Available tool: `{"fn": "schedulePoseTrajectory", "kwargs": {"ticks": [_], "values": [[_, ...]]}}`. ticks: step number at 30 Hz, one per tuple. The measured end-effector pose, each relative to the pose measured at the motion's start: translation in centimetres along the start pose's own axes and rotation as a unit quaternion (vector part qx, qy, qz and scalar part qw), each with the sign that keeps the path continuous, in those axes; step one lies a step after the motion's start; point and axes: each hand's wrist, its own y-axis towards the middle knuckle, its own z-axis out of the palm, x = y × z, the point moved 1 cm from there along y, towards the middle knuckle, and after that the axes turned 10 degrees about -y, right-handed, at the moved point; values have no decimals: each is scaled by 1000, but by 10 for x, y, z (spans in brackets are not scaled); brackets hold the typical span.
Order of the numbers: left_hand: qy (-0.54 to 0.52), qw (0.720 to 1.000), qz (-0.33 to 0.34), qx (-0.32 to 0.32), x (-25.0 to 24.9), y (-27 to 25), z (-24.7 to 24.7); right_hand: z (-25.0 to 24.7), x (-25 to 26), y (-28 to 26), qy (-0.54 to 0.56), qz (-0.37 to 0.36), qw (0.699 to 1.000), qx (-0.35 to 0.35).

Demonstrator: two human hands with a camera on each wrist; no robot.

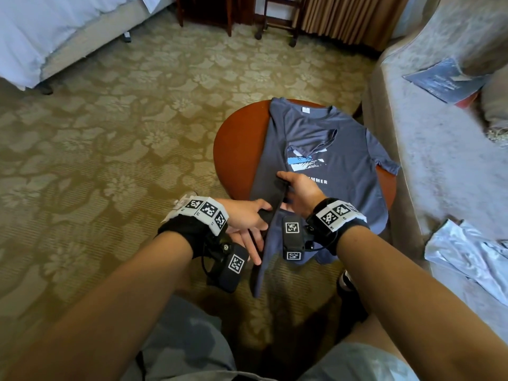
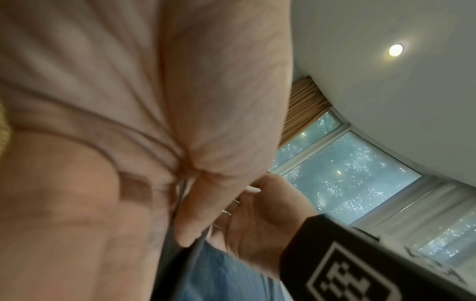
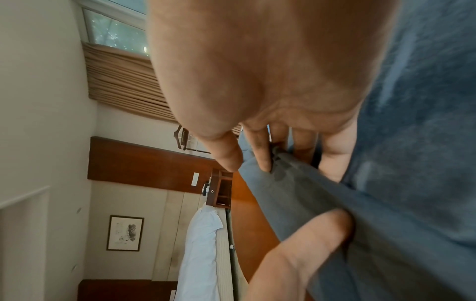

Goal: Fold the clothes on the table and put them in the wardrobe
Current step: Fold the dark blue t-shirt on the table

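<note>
2 hands pinch the T-shirt's folded edge on the table.

Both hands: L hand & R hand gripping t-shirt fold on table.

The shirt lies spread on the surface, collar at the far side, hem hanging over the near edge. Its left side is folded over onto the middle, leaving the left part of the surface bare. One sleeve lies across the chest; the other reaches the right edge. The left hand is at the near end of the fold, thumb on top and fingers beneath the hanging cloth. The right hand is just beyond it on the fold. A sofa stands right of the surface, a bed far left.
</note>
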Motion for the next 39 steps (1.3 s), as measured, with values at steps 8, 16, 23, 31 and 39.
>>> {"fn": "schedulePoseTrajectory", "kwargs": {"ticks": [8, 16, 23, 31, 39], "values": [[62, 986, 31, -155, -8, 6, -8, -11, -1, -1, -66, -42, 997, 18], [182, 847, 183, -466, -10, 24, -36, -48, -10, 4, -66, -18, 993, -100], [190, 870, 149, -429, -41, 57, -39, -42, -20, 7, -306, -61, 945, -102], [214, 878, 115, -412, -38, 64, -57, -54, -25, 14, -304, -76, 943, -111], [265, 837, 154, -454, -87, 59, -74, -139, -8, 24, -236, -86, 931, -264]]}}
